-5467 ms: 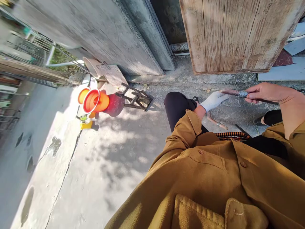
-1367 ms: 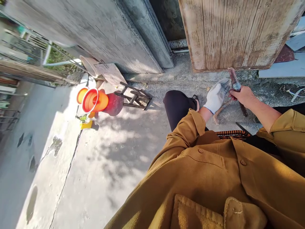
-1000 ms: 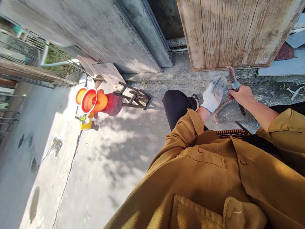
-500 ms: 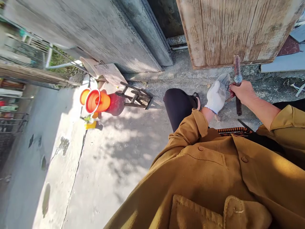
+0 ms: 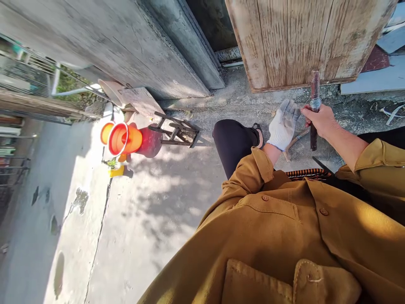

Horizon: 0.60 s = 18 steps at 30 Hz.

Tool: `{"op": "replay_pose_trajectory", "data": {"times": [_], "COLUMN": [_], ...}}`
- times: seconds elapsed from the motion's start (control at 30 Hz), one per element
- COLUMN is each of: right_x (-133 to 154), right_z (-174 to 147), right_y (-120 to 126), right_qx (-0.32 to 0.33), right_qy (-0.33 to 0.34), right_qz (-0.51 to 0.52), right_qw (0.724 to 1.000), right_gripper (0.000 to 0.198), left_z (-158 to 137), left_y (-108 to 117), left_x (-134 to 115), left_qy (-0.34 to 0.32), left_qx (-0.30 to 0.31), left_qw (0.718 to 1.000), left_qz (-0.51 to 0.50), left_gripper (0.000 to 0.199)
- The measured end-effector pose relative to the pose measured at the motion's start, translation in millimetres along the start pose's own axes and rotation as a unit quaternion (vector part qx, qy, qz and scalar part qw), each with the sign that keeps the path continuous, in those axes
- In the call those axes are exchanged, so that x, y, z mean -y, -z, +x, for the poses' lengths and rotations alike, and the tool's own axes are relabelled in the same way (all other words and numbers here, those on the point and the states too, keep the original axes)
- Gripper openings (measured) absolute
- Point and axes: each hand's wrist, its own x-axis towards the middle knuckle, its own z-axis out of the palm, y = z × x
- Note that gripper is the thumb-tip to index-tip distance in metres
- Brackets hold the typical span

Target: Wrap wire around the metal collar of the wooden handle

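Observation:
My right hand [image 5: 323,119], bare, is closed round a dark brown stick [image 5: 314,137] with a coil of silvery wire [image 5: 315,104] wound about its middle. The stick stands roughly upright in the view, its reddish upper end above my fist and its darker end below. Close by on the left, my left hand [image 5: 283,123] wears a white work glove with greyed fingers. Its palm shows, the fingers are stretched out, and nothing rests in it. On the ground under the hands lies a thin, forked-looking piece of wood [image 5: 296,140].
A basket with an orange-and-black rim [image 5: 308,174] sits at my lap. Weathered wooden boards [image 5: 294,46] stand ahead. To the left are a small dark wooden stool [image 5: 179,131], a red stool [image 5: 150,142], an orange bucket [image 5: 131,139] and a yellow pot [image 5: 116,170].
My left hand has drawn slightly left from the right hand, its fingers now more spread and the palm more visible. The right hand keeps hold of the stick. The whole view has shifted a little.

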Motion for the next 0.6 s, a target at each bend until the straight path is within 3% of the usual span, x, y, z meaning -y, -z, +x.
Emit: {"op": "replay_pose_trajectory", "data": {"times": [0.23, 0.4, 0.6], "right_x": [-2.7, -12.3, -21.7], "right_z": [9.4, 19.4, 25.8], "right_y": [-0.2, 4.3, 11.4], "right_qx": [-0.047, -0.084, -0.055], "right_qy": [-0.008, 0.053, 0.095], "right_qz": [-0.02, -0.026, -0.035], "right_qw": [0.999, 0.995, 0.993], "right_gripper": [0.034, 0.022, 0.02], "left_z": [-7.5, 0.7, -7.5], "left_y": [-3.0, 0.5, -1.0], "left_x": [14.9, 17.8, -1.6], "left_qy": [0.028, 0.063, 0.026], "left_qx": [0.016, -0.048, 0.003], "left_qw": [0.998, 0.993, 0.993], "left_qz": [-0.059, -0.092, -0.114], "left_gripper": [0.053, 0.057, 0.056]}}
